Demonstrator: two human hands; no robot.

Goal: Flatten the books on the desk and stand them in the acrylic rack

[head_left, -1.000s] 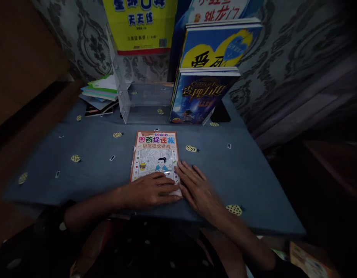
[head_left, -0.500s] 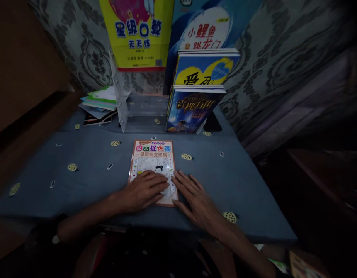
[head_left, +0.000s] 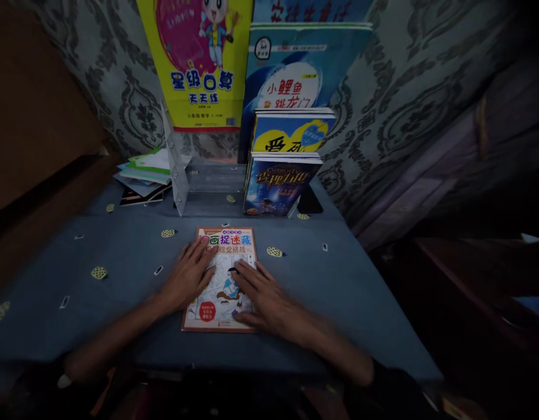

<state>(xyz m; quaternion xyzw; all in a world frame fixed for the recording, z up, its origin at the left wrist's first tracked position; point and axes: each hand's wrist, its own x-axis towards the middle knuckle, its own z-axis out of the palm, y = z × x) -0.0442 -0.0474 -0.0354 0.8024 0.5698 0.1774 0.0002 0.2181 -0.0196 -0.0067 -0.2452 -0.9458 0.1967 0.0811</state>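
A children's activity book (head_left: 226,289) with an orange border and a line drawing lies flat on the blue tablecloth (head_left: 121,274), close to the front edge. My left hand (head_left: 188,274) rests flat on its left half, fingers stretched toward the top left corner. Over the book's right half lies my right hand (head_left: 263,297), fingers spread and pointing up and left. Neither hand grips the book.
A clear acrylic book stand (head_left: 186,186) at the back holds upright dark and blue books (head_left: 278,184). Behind it a yellow book (head_left: 199,64) and a blue book (head_left: 291,70) lean on the patterned wall. A loose pile of books (head_left: 142,175) lies at the back left.
Both hands slid from the book's lower edge up onto its cover, the left toward the top left corner. The camera tilted up, showing more of the wall and standing books.
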